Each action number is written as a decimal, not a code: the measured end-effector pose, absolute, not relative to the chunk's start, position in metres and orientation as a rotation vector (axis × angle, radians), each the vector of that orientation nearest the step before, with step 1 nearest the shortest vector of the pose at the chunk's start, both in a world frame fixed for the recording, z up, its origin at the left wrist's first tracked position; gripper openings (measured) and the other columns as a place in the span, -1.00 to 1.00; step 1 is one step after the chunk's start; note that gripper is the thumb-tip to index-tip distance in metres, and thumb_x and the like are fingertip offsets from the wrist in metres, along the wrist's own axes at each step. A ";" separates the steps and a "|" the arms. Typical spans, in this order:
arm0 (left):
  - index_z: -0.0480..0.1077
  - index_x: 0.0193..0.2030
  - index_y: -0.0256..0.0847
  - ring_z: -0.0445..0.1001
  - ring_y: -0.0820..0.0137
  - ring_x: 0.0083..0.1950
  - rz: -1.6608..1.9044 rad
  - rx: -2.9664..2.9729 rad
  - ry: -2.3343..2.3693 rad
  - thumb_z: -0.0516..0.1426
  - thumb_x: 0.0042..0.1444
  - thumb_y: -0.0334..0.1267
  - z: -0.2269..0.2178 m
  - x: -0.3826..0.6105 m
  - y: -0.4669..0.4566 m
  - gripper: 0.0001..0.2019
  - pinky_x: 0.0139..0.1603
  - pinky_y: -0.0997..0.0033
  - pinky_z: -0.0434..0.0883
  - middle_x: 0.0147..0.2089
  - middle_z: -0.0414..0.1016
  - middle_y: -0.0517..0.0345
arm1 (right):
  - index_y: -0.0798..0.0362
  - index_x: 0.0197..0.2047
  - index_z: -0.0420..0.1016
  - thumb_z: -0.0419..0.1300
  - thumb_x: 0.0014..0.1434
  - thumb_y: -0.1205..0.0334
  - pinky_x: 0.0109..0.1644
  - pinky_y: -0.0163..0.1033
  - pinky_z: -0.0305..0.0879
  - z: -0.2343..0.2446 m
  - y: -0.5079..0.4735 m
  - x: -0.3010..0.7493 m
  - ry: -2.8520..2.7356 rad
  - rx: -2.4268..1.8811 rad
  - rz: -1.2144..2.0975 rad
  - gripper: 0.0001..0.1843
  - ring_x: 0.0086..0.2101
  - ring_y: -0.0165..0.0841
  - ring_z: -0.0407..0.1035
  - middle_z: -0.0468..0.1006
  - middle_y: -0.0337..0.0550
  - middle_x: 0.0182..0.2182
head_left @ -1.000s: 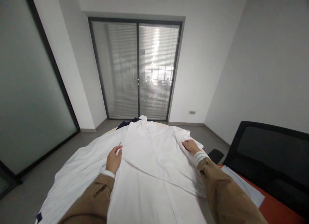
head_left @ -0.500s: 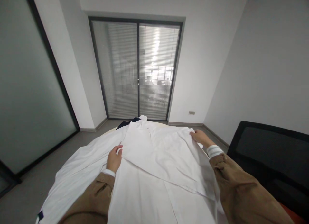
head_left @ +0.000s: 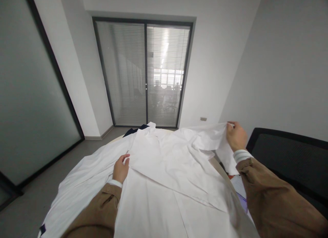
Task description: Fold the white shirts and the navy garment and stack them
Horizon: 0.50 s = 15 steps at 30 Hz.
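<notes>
Lifted clear of the bench's right edge [head_left: 222,178]: white shirt's side flap [head_left: 207,137], pinched in right fingers [head_left: 231,125]; left fingers [head_left: 124,158] curled on cloth, grip unclear.

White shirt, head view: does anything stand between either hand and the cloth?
Nothing visible does. The right hand grips the raised edge of the white shirt directly, and the left hand lies straight on the cloth.
</notes>
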<state>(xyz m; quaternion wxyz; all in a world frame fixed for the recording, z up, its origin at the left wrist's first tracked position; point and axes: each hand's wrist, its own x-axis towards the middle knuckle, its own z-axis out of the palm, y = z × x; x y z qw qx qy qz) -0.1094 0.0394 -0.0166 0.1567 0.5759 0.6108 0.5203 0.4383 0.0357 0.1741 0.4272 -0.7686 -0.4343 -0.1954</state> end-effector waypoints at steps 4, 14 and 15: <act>0.46 -0.09 -0.23 0.50 0.16 0.09 1.488 1.655 1.750 0.05 0.12 -0.24 -0.018 -0.110 0.040 -0.73 0.21 0.14 0.36 0.00 0.57 -0.06 | 0.04 0.04 0.47 0.06 0.28 0.05 -0.19 -0.18 0.24 0.207 0.030 0.404 -1.228 -1.876 -0.682 -0.63 -0.26 -0.19 0.44 0.58 0.00 -0.25; 0.46 -0.08 -0.23 0.51 0.15 0.08 1.478 1.665 1.754 0.05 0.11 -0.21 -0.017 -0.106 0.039 -0.71 0.19 0.13 0.38 -0.01 0.58 -0.07 | 0.01 0.09 0.40 0.23 0.19 0.23 -0.22 -0.30 0.28 0.208 0.009 0.268 -2.024 -1.807 -0.190 -0.62 -0.24 -0.27 0.49 0.61 -0.09 -0.28; 0.46 -0.08 -0.23 0.51 0.15 0.08 1.476 1.663 1.756 0.05 0.11 -0.21 -0.016 -0.106 0.039 -0.71 0.18 0.13 0.38 -0.01 0.58 -0.07 | 0.00 0.08 0.41 0.24 0.20 0.19 -0.24 -0.32 0.29 0.199 0.009 0.260 -2.094 -1.742 0.026 -0.63 -0.30 -0.32 0.50 0.62 -0.12 -0.29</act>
